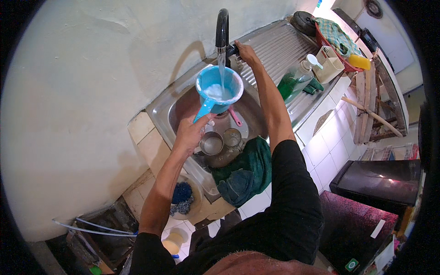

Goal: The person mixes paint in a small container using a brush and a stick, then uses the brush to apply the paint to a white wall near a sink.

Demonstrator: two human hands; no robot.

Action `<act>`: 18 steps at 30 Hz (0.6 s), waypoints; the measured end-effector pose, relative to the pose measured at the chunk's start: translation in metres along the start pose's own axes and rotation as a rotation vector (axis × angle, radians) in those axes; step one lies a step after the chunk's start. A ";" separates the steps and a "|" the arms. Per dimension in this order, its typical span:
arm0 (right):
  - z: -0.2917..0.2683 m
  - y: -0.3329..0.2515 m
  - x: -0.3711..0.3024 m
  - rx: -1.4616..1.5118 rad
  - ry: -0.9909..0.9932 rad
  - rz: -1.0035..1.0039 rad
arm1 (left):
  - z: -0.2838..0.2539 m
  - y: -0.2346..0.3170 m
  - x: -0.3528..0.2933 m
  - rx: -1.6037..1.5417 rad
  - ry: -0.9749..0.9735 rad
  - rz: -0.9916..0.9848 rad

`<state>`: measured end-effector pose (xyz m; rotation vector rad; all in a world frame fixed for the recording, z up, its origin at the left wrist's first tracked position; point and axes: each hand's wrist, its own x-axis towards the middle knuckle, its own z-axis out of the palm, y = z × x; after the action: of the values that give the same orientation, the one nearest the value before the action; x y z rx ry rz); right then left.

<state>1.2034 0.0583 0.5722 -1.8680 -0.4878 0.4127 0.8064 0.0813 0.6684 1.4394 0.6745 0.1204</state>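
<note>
Closed round the handle of a blue dipper point(204, 109), my left hand point(188, 133) holds it over the steel sink point(176, 107). Water runs from the black faucet point(222, 30) into the dipper, and whitish water shows inside. My right hand point(246, 52) grips the black faucet handle point(233, 49) at the faucet's right side. Below the dipper, a metal cup point(211, 144) and a glass mug point(232, 137) stand in the basin. A pink-handled utensil point(235, 117) lies there too, its other end hidden behind the dipper.
A dark green cloth point(252, 165) hangs over the sink's near edge. On the ribbed drainboard point(275, 43) stand a bottle of green liquid point(295, 81) and a cream holder point(329, 64). A red basket point(323, 41) sits farther right. Scrubbing pads point(182, 197) lie left of the sink.
</note>
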 end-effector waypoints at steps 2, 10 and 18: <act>-0.002 -0.001 -0.002 -0.018 -0.019 -0.026 | -0.004 0.008 -0.003 0.095 0.001 -0.033; -0.014 -0.002 -0.003 -0.100 -0.076 -0.102 | -0.012 0.007 -0.004 0.740 0.056 0.141; -0.013 0.001 -0.001 0.020 -0.124 -0.112 | 0.012 0.003 -0.019 1.172 0.282 0.142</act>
<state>1.2091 0.0466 0.5760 -1.7932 -0.6670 0.4585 0.7976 0.0625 0.6775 2.6313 0.9294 0.0283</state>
